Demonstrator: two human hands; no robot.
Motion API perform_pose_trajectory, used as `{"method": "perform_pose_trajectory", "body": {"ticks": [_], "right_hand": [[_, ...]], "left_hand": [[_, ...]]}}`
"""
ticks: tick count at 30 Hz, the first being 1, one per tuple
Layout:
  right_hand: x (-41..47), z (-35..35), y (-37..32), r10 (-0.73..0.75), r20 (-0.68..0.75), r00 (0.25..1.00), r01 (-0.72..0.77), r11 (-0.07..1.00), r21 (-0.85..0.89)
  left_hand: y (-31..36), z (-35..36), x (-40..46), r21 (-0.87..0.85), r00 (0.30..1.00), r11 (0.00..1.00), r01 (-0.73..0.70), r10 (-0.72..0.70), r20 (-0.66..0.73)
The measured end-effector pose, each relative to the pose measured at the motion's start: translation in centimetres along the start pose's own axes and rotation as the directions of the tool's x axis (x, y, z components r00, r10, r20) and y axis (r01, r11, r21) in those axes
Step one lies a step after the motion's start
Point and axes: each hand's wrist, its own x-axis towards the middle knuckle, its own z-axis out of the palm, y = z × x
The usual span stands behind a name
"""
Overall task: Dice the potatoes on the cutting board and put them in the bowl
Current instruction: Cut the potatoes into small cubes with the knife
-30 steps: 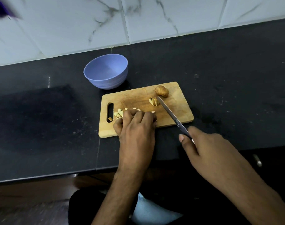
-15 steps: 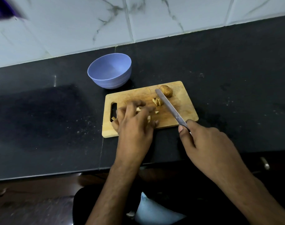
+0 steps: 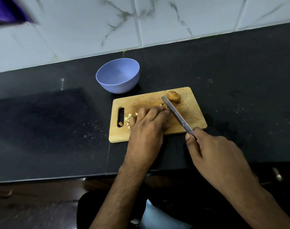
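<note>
Since the earlier frame our left hand (image 3: 148,124) slid right mid-board (image 3: 190,116), fingers curled on the pieces (image 3: 165,105) by the knife (image 3: 175,114). Right hand (image 3: 213,156) grips the knife; bowl (image 3: 117,77) looks empty, dicing unfinished.

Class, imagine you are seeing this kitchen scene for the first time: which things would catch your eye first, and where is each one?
The pale wooden cutting board on the black stone counter stands out first, with the left hand curled over pale diced potato pieces and the right hand gripping a long steel knife. A whole brown potato lies at the board's far edge, and a round lilac bowl stands just beyond the board.
</note>
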Motion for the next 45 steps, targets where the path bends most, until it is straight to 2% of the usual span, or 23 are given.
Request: {"method": "perform_pose_trajectory", "body": {"ticks": [3, 8, 17, 22, 25, 32, 37, 45], "right_hand": [[0.0, 0.1, 0.0, -0.001, -0.012, 1.0, 0.001, 1.0, -0.014], [0.0, 0.1, 0.1, -0.001, -0.013, 1.0, 0.0, 1.0, -0.008], [0.2, 0.5, 0.0, -0.017, -0.016, 1.0, 0.016, 0.999, -0.052], [0.2, 0.4, 0.0, -0.008, -0.01, 1.0, 0.008, 0.999, -0.044], [0.2, 0.4, 0.0, -0.004, -0.009, 1.0, 0.004, 0.999, -0.046], [0.2, 0.3, -0.1, -0.003, -0.013, 1.0, 0.003, 0.999, -0.04], [0.2, 0.3, -0.1, 0.001, -0.025, 1.0, -0.002, 0.999, -0.037], [0.1, 0.3, -0.4, 0.0, -0.021, 1.0, -0.001, 0.999, -0.049]], "left_hand": [[-0.1, 0.3, 0.1, 0.046, 0.996, 0.997, -0.069, 0.067, 0.051], [-1.0, -0.2, -1.4, 0.031, 0.999, 0.998, -0.046, 0.046, 0.007], [-3.9, -2.0, -2.9, 0.063, 0.996, 0.996, 0.055, -0.05, -0.078], [-4.8, -2.1, -1.9, -0.026, 0.984, 0.992, 0.125, -0.128, -0.125], [-4.1, -2.1, -1.5, -0.074, 0.985, 0.989, 0.126, -0.134, -0.107], [-3.2, -1.3, 0.2, -0.006, 0.99, 0.992, 0.128, -0.127, 0.053], [-2.8, -0.7, 0.6, -0.086, 0.985, 0.981, 0.173, -0.173, 0.002], [-1.2, 0.0, 0.1, -0.097, 0.979, 0.977, 0.192, -0.198, -0.053]]}}
